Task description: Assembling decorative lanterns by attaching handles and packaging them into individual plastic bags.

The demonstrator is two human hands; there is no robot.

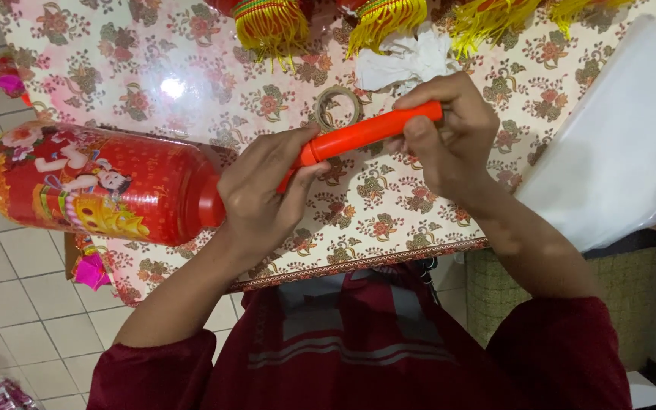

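From the head view I see my left hand (pixel 263 190) wrapped around the end of a red inflated lantern (pixel 93 186), right where its neck meets an orange-red pump tube (pixel 370 130). The fingers are closed on that joint, thumb on the near side. The lantern lies on its side, stretching from my left hand out past the left edge of the worktop (pixel 191 68), so much of it hangs over the tiled floor (pixel 9 304). It is printed with figures and flowers in gold, white and pink; I cannot tell whether anything is inside it.

My right hand (pixel 449 133) is clenched around the far end of the pump tube, which runs on a slant from the lantern's neck up and to the right. The tube bridges the two hands, held just above the worktop, which is covered with a floral cloth.

Just beyond the tube, between my hands, a small roll of clear tape (pixel 338 106) lies flat on the cloth. Beside it, farther back, sits a crumpled white tissue (pixel 408 61). Yellow and red tassel fringes (pixel 271 26) line the far edge. At the right, a stack of cloudy plastic bags (pixel 616 137) rests partly over the worktop corner, well apart from my right hand.
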